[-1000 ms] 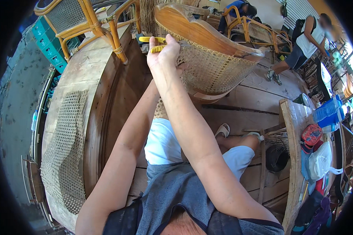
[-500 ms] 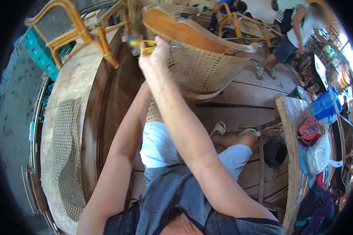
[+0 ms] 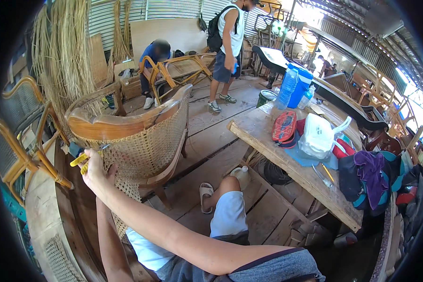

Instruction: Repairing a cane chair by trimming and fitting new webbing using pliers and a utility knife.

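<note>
My right hand [image 3: 95,166] is closed around a two-handled tool with yellow handles [image 3: 79,160]. A thin metal end shows on its far side; its exact kind is unclear. Just beyond stands a wooden armchair with a curved top rail [image 3: 122,130]. Woven cane webbing [image 3: 148,149] covers the chair's curved back, and a loose length hangs down to my lap. My left hand [image 3: 112,173] is close against the webbing, below and behind the right hand. Most of its fingers are hidden.
On my left are a wooden bench [image 3: 40,214] and rattan chairs [image 3: 23,145]. A wooden table [image 3: 249,129] on the right bears a blue cooler [image 3: 296,87], bottles and bags. One person [image 3: 229,42] stands beyond; another [image 3: 154,58] sits near a rattan frame.
The view has swung up and to the right, bringing in more of the table and workshop. My right hand still grips the yellow-handled tool beside the chair.
</note>
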Tool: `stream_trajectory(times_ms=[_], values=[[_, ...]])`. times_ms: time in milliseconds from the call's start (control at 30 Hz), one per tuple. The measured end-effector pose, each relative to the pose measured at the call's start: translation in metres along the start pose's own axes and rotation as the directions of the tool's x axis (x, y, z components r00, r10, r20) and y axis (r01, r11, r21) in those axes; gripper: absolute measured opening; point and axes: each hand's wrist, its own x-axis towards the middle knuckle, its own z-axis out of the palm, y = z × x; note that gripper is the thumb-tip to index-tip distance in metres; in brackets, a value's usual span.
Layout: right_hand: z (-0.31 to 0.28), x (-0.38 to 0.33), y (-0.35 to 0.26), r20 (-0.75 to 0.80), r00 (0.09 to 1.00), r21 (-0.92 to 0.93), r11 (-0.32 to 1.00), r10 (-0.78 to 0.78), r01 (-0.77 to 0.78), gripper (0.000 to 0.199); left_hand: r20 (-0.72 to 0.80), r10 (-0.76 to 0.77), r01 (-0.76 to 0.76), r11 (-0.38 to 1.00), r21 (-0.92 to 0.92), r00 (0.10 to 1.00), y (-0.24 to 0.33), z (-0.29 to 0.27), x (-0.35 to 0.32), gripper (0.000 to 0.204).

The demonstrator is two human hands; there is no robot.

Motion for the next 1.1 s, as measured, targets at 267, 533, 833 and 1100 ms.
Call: stream_trajectory(times_ms=[267,533,833,1100], values=[[-0.045,-0.009,0.050,0.064,0.997,0.051,0.998,0.041,-0.044,0.010,0.136,-0.046,0.065,0.988,-0.140,0.990,-0.002,-0.027,-0.007,0.034],[-0.067,-0.162,0.165,-0.313,0.814,0.066,0.866,0.490,-0.496,0.010,0.421,-0.184,0.113,0.976,0.187,0.888,0.051,0.023,0.057,0.038],[-0.019,-0.179,0.138,-0.453,0.667,0.079,0.772,0.592,-0.631,0.017,0.580,-0.322,0.102,0.920,0.378,0.748,0.087,-0.014,0.069,0.043],[-0.012,-0.145,0.142,-0.394,0.729,0.204,0.827,0.559,-0.524,0.021,0.698,-0.395,0.243,0.919,0.312,0.598,0.087,0.000,0.072,0.048]])
